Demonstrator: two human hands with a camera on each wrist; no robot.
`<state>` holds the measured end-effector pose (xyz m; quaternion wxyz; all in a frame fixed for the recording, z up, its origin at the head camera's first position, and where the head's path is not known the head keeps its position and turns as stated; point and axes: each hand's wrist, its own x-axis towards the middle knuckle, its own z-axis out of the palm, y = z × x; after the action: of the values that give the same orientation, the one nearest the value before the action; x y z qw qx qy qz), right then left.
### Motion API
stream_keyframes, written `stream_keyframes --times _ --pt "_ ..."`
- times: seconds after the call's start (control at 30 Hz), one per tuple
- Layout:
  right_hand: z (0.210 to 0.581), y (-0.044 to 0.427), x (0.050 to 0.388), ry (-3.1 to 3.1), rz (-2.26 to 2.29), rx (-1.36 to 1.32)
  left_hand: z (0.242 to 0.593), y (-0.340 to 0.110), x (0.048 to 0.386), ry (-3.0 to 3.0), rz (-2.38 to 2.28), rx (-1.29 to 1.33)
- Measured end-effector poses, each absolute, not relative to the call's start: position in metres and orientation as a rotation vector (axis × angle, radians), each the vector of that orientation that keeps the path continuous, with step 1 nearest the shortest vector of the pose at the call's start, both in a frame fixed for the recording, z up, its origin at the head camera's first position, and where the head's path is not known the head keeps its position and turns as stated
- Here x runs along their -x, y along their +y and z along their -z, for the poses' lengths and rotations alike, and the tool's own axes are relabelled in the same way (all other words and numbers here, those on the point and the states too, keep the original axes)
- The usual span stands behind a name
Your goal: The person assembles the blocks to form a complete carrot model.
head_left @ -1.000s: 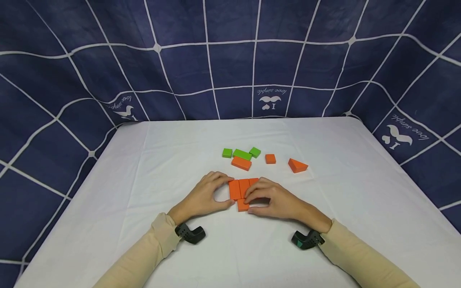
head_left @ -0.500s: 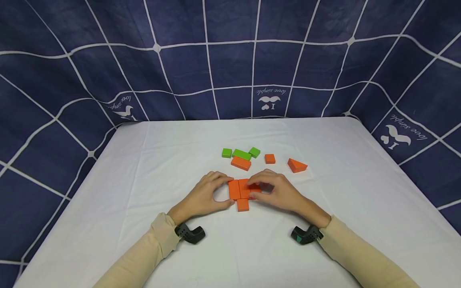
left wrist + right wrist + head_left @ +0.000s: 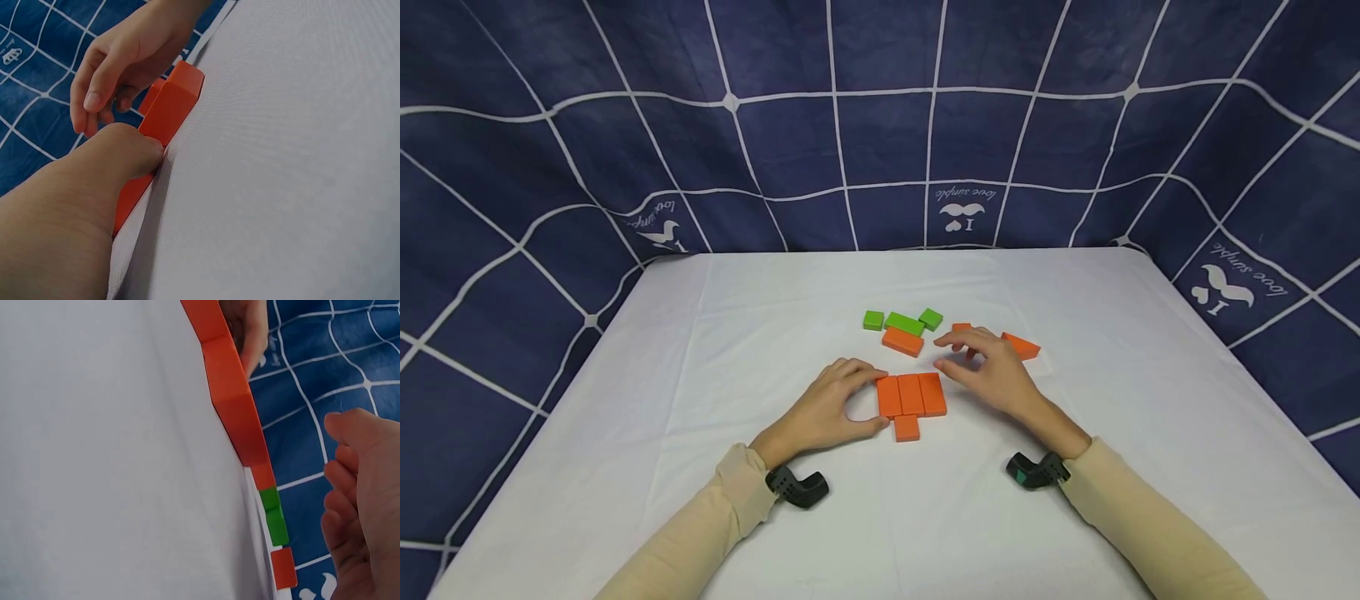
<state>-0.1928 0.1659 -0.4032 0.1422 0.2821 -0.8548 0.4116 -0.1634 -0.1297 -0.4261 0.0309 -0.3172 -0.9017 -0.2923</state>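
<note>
part of a flat arrangement appears done: near the centre of the head view, the left orange block (image 3: 888,397), middle orange block (image 3: 911,394) and right orange block (image 3: 933,394) lie side by side on the white-covered counter (image 3: 850,525), with a small orange block (image 3: 907,428) against the row's lower edge. the left hand (image 3: 827,408) pinches the left orange block at its upper and lower ends, though how firmly is hard to judge. the right hand (image 3: 992,375), right of centre, is released, fingers loosely bent round nothing, partly covering an orange square (image 3: 962,326) and an orange wedge (image 3: 1024,347). these two lie apart from the row, as do, above it, an orange bar (image 3: 902,342), a green bar (image 3: 905,323), a left green square (image 3: 873,320) and a right green square (image 3: 931,319); if more is to be added, they seem what is left. no brand or label reads on the blocks; the blue checked cloth (image 3: 880,137) behind carries "love simple", upside down, with a moustache and heart, at upper centre and far right.
</note>
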Motion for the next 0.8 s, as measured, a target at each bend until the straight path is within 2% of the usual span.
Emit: stream_keyframes --times 0.43,0.8 --pt "0.407 0.173 0.214 -2.576 -1.143 -0.483 0.426 -0.13 0.163 -2.773 0.89 0.985" --pt "0.413 0.18 0.22 -2.621 -1.066 -0.417 0.427 -0.129 0.163 -2.777 0.893 0.978"
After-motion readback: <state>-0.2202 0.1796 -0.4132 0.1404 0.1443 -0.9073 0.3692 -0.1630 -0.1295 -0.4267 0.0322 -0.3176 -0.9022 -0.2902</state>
